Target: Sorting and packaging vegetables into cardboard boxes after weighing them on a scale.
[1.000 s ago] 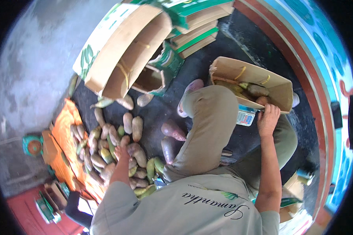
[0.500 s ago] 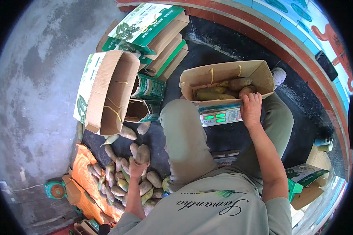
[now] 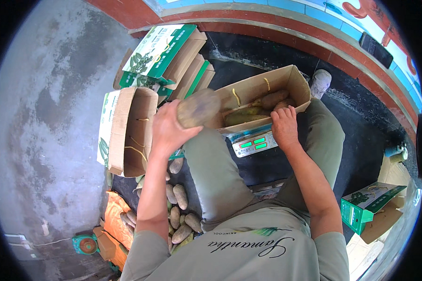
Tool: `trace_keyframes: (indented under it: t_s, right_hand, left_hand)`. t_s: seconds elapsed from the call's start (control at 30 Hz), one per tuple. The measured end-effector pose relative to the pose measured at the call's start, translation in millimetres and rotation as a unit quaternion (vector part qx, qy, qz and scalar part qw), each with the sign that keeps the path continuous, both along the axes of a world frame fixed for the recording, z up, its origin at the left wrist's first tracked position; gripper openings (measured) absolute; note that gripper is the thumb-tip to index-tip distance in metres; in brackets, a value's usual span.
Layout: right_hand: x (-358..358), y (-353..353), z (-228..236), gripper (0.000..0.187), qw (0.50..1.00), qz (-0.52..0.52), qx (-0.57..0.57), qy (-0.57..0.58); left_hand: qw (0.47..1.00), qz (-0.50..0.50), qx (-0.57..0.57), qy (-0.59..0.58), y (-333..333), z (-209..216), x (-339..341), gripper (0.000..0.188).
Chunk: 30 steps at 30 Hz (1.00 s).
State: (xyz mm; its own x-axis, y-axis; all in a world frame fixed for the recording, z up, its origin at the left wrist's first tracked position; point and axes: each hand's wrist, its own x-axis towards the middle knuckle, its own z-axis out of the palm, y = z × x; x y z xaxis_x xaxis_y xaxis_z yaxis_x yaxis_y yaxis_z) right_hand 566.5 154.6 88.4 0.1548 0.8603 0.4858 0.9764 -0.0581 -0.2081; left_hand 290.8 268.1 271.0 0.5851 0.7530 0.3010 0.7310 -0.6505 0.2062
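Head view, far left: crumpled orange sheet (image 3: 113, 208); farther up, tall open-topped brown cardboard carton (image 3: 120, 133) with a white-and-green outer face.
Stack behind: flattish white-and-green printed cardboard boxes (image 3: 162, 51), piled at a slant.
Loose heap: oblong brown and greenish vegetables (image 3: 181, 232), between the left forearm (image 3: 154, 189) and the left leg in grey-green trousers (image 3: 215, 171), partly hidden.
Left hand: left hand (image 3: 166, 130) grasping, fingers and thumb round the near-left side of one piece.
Held piece: large oblong brown vegetable (image 3: 199, 108), blurred; long axis appears to run left to right, right end slightly farther away, exact angle unclear.
Piece to carton: vegetable at the left end of a long open brown cardboard carton with yellow cord handles (image 3: 283, 77), overlapping that end in view; above the rim or beside it, cannot tell. Carton's opening extends rightward, its length roughly in line with the vegetable.
Carton contents: several brown and greenish oblong pieces (image 3: 274, 99), lying lengthwise, mostly toward the right.
Under carton: white-and-blue electronic scale (image 3: 254, 144), green displays lit.
Right hand: right hand (image 3: 284, 126) with fingers hooked over the carton's near rim, right end.
Nearer hand: left, in contact with the held vegetable; right, well apart from it.
Far right: green-and-white cardboard box (image 3: 371, 206), tilted.
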Motion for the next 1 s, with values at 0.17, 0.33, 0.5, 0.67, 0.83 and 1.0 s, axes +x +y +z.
trace_keyframes:
  t_s: [0.17,0.33,0.5,0.67,0.83,1.0]
  right_hand:
    - [1.3,1.8,3.4,0.025,0.999,0.008,-0.032,0.022]
    - [2.2,3.9,1.4,0.020,1.000,0.012,-0.006,0.018]
    - [0.9,3.1,5.9,0.018,1.000,0.015,-0.013,0.010]
    - [2.5,3.6,6.5,0.028,0.999,0.021,-0.025,-0.006]
    - [9.5,3.7,11.4,0.039,0.997,0.053,-0.054,-0.023]
    - [15.8,11.8,17.6,0.046,0.997,0.069,-0.032,-0.001]
  left_hand:
    - [0.995,0.007,-0.093,-0.034,20.7,-16.9,32.4,0.060]
    - [0.992,0.048,-0.048,-0.103,8.0,-44.7,-22.7,0.043]
    - [0.982,0.158,-0.082,-0.066,-36.8,-133.0,-141.8,0.033]
    - [0.917,0.297,-0.249,0.090,-121.0,-242.0,-253.2,0.037]
    - [0.814,0.400,-0.387,0.166,-196.5,-315.0,-314.7,0.042]
    - [0.705,0.473,-0.504,0.161,-276.9,-367.6,-390.7,0.062]
